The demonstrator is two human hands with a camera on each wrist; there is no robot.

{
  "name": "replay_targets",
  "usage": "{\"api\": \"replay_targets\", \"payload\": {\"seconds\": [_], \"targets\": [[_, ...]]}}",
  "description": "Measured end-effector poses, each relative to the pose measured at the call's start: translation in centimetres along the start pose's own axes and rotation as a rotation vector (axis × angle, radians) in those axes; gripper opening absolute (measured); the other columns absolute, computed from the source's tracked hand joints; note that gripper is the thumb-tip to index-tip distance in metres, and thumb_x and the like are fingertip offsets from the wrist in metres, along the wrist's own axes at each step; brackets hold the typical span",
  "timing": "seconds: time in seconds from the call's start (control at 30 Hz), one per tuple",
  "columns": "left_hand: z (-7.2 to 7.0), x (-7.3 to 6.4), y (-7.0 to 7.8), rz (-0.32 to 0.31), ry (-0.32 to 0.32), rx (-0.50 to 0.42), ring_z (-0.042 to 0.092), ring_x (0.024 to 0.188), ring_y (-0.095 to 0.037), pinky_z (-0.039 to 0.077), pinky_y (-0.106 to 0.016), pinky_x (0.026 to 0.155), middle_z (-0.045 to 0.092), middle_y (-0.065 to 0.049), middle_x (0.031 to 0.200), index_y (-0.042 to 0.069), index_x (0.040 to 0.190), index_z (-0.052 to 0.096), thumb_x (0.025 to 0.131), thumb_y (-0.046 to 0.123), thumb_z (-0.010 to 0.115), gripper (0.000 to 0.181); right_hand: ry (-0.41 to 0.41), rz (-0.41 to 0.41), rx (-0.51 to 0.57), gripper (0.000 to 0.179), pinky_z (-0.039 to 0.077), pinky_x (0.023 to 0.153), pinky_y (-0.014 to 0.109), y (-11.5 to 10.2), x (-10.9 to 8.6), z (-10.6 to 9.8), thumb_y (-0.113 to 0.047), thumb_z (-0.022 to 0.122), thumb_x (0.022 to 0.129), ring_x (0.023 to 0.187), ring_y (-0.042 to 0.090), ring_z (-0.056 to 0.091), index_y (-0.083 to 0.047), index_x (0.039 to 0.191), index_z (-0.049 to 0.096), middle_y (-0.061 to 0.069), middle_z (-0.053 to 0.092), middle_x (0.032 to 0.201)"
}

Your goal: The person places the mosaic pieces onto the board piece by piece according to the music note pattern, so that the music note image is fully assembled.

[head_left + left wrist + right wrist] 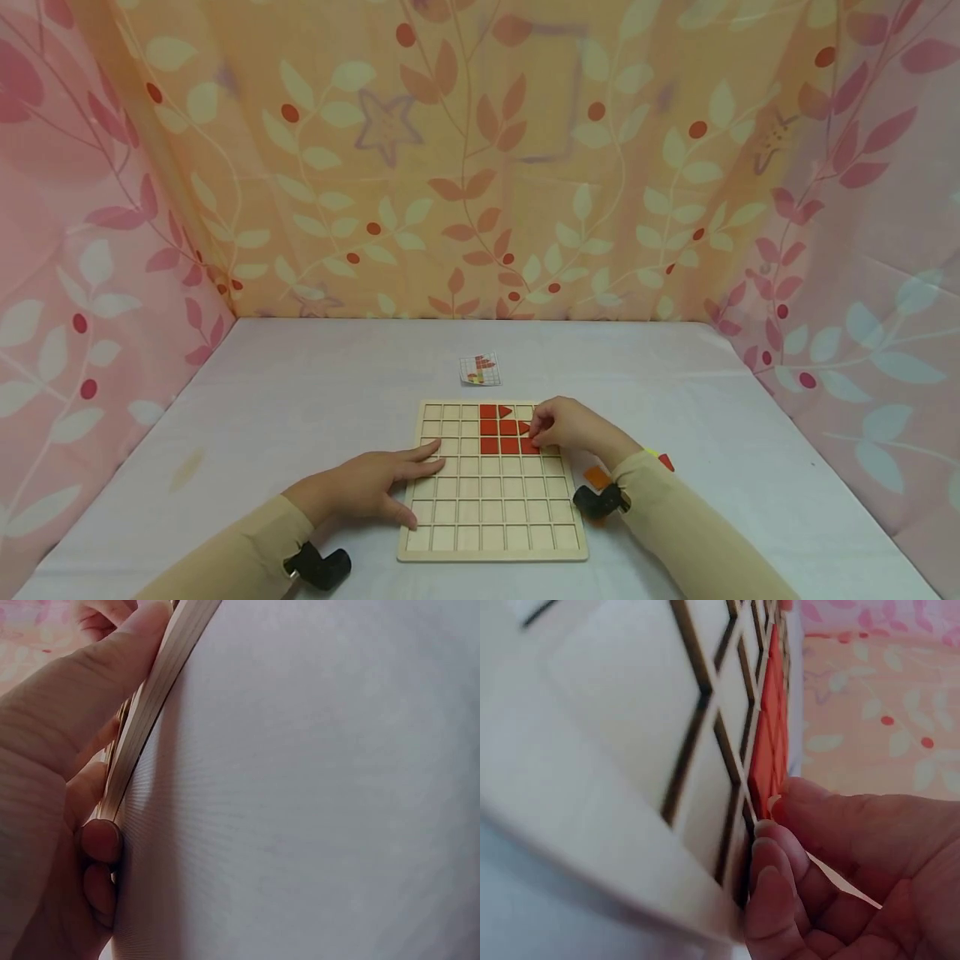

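A wooden grid board (457,537) lies flat on the table, with red square tiles (489,427) and red triangle tiles (506,412) set in its far rows. My left hand (367,483) rests on the board's left edge, fingers spread over the grid. In the left wrist view, the thumb (112,664) lies along the wooden side. My right hand (566,425) is at the far right of the grid. Its thumb and forefinger pinch at a red tile (762,761) at the right end of the lowest red row; the fingertips partly cover it.
Behind the board lies a small pattern card (480,369). Orange pieces (597,477) and a loose red piece (666,462) lie right of the board, partly behind the right forearm, with a bit of yellow. Patterned curtains (480,208) stand around the white table (300,375).
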State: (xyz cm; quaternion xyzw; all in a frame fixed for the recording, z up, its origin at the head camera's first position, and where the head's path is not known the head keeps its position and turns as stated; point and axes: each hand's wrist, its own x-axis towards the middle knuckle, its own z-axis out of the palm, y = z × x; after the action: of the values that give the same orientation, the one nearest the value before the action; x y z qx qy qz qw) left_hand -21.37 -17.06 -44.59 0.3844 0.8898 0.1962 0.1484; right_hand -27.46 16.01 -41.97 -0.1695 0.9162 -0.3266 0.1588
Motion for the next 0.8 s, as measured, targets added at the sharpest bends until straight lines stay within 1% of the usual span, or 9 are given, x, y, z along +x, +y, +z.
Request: {"api": "replay_targets", "payload": {"seconds": [0.07, 0.13, 0.23, 0.3, 0.4, 0.5, 0.6, 0.8], "targets": [[0.0, 0.0, 0.0, 0.013, 0.007, 0.011, 0.029, 0.134, -0.021, 0.033, -0.043, 0.101, 0.017, 0.004, 0.152, 0.03, 0.142, 0.033, 0.07, 0.065, 0.058, 0.084, -0.009, -0.02, 0.015, 0.007, 0.041, 0.059, 0.026, 0.5, -0.3, -0.5, -0.01, 0.07, 0.079, 0.064, 0.013, 0.049, -0.011, 0.076, 0.064, -0.003, 0.059, 0.069], [0.0, -0.1, 0.1, 0.018, 0.009, 0.013, 0.03, 0.133, -0.021, 0.033, -0.044, 0.101, 0.017, 0.002, 0.152, 0.029, 0.142, 0.033, 0.07, 0.065, 0.059, 0.084, -0.008, -0.021, 0.05, 0.004, 0.042, 0.058, 0.027, 1.2, -0.7, -1.2, -0.009, 0.069, 0.08, 0.063, 0.013, 0.05, -0.009, 0.079, 0.064, -0.002, 0.058, 0.07], [0.0, -0.1, 0.2, 0.021, 0.012, 0.02, 0.031, 0.133, -0.022, 0.034, -0.044, 0.1, 0.017, 0.002, 0.152, 0.028, 0.142, 0.033, 0.07, 0.065, 0.058, 0.085, 0.008, -0.008, 0.094, 0.003, 0.045, 0.056, 0.028, 2.2, -1.5, -2.3, -0.006, 0.066, 0.08, 0.063, 0.015, 0.051, -0.007, 0.082, 0.064, 0.001, 0.059, 0.071], [0.0, -0.1, 0.2, 0.009, 0.005, 0.014, 0.03, 0.133, -0.021, 0.033, -0.044, 0.101, 0.016, 0.004, 0.152, 0.029, 0.142, 0.032, 0.07, 0.066, 0.058, 0.086, 0.029, 0.002, 0.098, 0.003, 0.046, 0.056, 0.029, 2.8, -2.1, -3.1, -0.005, 0.065, 0.08, 0.062, 0.016, 0.051, -0.006, 0.083, 0.064, 0.002, 0.059, 0.072], [0.0, 0.0, 0.1, 0.007, 0.0, 0.012, 0.029, 0.134, -0.019, 0.032, -0.044, 0.101, 0.015, 0.007, 0.152, 0.029, 0.143, 0.03, 0.071, 0.066, 0.057, 0.085, 0.061, 0.028, 0.08, 0.003, 0.046, 0.057, 0.03, 3.6, -2.9, -4.2, -0.005, 0.065, 0.081, 0.063, 0.017, 0.051, -0.005, 0.084, 0.064, 0.002, 0.059, 0.073], [0.0, 0.0, 0.1, 0.009, -0.001, 0.011, 0.029, 0.134, -0.018, 0.032, -0.043, 0.101, 0.016, 0.009, 0.152, 0.03, 0.143, 0.03, 0.074, 0.064, 0.056, 0.081, 0.08, 0.066, 0.086, 0.004, 0.045, 0.059, 0.031, 4.4, -3.6, -5.1, -0.007, 0.065, 0.082, 0.065, 0.019, 0.052, -0.004, 0.085, 0.064, 0.004, 0.059, 0.073], [0.0, 0.0, 0.0, 0.026, 0.005, 0.019, 0.03, 0.133, -0.018, 0.033, -0.043, 0.101, 0.017, 0.007, 0.152, 0.03, 0.143, 0.03, 0.077, 0.062, 0.055, 0.077, 0.096, 0.115, 0.104, 0.006, 0.046, 0.062, 0.031, 5.4, -4.2, -5.8, -0.009, 0.065, 0.083, 0.068, 0.02, 0.052, -0.004, 0.086, 0.064, 0.006, 0.061, 0.076], [0.0, 0.0, -0.1, 0.056, 0.005, 0.042, 0.031, 0.133, -0.018, 0.034, -0.042, 0.1, 0.017, 0.005, 0.152, 0.028, 0.143, 0.029, 0.082, 0.058, 0.052, 0.071, 0.131, 0.177, 0.073, 0.005, 0.047, 0.064, 0.03, 7.4, -5.3, -7.1, -0.012, 0.065, 0.083, 0.071, 0.02, 0.052, -0.008, 0.087, 0.065, 0.005, 0.061, 0.079]]}}
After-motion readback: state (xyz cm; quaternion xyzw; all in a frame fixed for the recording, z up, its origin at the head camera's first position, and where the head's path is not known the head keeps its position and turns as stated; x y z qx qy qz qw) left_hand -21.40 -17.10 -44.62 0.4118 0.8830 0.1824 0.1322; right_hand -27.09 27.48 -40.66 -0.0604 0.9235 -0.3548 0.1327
